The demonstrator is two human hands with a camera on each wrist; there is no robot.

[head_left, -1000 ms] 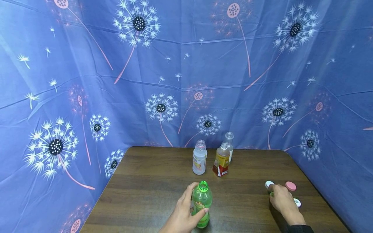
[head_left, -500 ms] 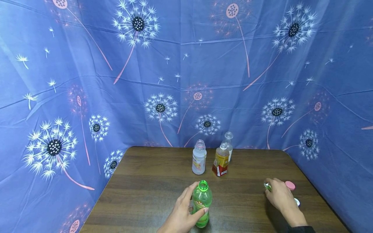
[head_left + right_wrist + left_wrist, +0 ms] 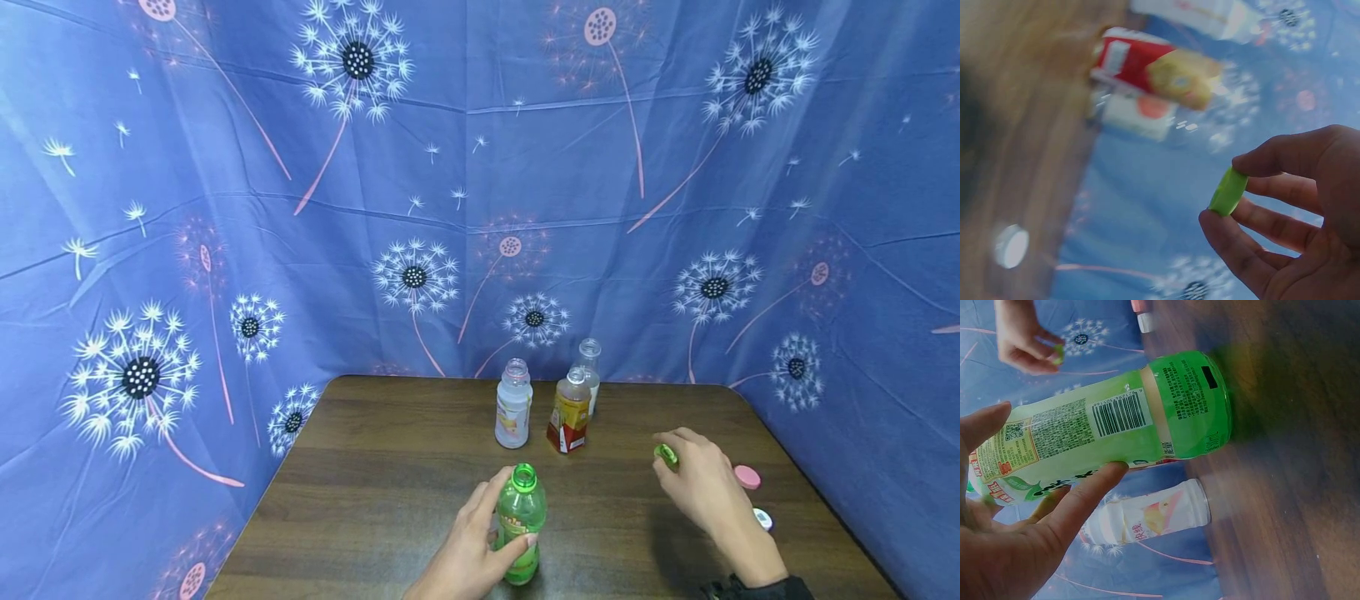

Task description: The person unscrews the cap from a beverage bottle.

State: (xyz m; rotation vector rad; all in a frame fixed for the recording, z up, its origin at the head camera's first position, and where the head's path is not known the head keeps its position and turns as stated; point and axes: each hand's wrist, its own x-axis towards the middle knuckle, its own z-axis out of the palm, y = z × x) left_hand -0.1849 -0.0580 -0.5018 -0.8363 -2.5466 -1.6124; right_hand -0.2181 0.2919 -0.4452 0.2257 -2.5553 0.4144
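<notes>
My left hand [image 3: 480,537] grips an uncapped green bottle [image 3: 519,523] that stands on the wooden table [image 3: 375,492] near its front edge; in the left wrist view the green bottle [image 3: 1116,425] lies between my thumb and fingers. My right hand [image 3: 693,475] is lifted above the table to the right of the bottle and pinches a small green cap [image 3: 665,455] between thumb and forefinger. The right wrist view shows the green cap [image 3: 1229,191] held at the fingertips [image 3: 1222,225].
Three uncapped bottles stand at the back: a white one [image 3: 513,404], an orange one with a red label [image 3: 569,412] and a clear one [image 3: 589,377]. A pink cap [image 3: 747,477] and a white cap [image 3: 762,519] lie at the right. Blue dandelion cloth [image 3: 225,208] surrounds the table.
My right hand has lifted the green cap off the table by the other caps and carried it left and up, toward the green bottle. The left hand and bottle have stayed put.
</notes>
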